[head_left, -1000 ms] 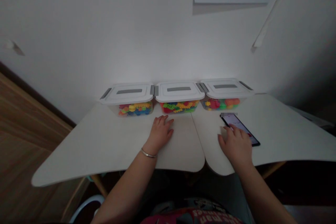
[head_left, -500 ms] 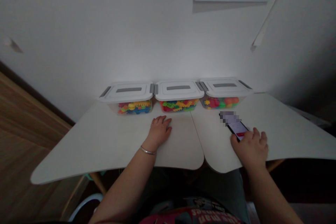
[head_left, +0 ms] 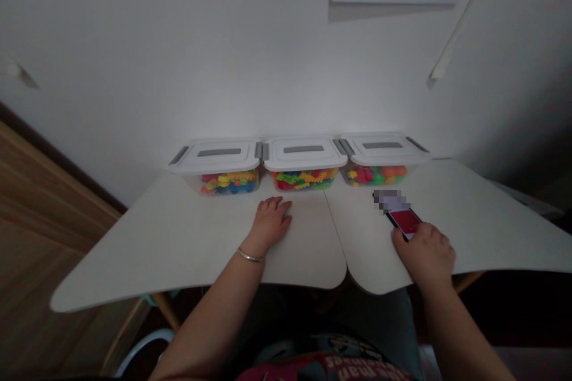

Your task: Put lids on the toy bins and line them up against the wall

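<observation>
Flanking the phone (head_left: pixel 406 221), three lidded bins (head_left: pixel 304 164) behind.

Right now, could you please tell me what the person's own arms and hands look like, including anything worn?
Both forearms are bare, with no sleeves or gloves. The left hand has a thin silver bangle at its wrist. The right hand shows no jewellery.

White table (head_left: pixel 179 244), two curved tops butted at centre seam. On it: three lidded clear bins (head_left: pixel 304 164) of coloured toys along wall edge; phone (head_left: pixel 404 220) right; both hands resting.
</observation>
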The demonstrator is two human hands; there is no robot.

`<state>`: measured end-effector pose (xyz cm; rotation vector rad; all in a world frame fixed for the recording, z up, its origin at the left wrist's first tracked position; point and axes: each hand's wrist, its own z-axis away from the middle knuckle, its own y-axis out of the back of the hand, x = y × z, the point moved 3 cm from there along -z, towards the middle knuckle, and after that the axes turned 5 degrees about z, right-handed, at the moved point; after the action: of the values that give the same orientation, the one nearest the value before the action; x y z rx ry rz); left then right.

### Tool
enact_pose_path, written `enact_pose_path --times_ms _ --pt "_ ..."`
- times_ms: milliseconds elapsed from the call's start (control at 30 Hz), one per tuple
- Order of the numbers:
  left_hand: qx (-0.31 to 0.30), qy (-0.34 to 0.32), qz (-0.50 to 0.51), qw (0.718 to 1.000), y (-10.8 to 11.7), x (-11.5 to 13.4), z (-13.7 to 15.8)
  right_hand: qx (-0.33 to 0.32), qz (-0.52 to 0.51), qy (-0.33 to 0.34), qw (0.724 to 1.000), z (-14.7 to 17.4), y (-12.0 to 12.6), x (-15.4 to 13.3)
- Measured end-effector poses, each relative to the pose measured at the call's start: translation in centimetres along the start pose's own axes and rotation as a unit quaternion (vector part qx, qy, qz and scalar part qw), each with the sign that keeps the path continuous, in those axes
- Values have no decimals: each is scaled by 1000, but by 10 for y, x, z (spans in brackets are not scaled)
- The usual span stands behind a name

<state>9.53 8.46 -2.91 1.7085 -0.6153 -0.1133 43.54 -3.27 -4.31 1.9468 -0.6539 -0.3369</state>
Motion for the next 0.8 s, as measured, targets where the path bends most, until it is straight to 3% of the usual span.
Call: enact_pose_path --times_ms 800 --pt "4 -2 -2 1000 -3 -2 0 27 18 30 999 -2 -6 2"
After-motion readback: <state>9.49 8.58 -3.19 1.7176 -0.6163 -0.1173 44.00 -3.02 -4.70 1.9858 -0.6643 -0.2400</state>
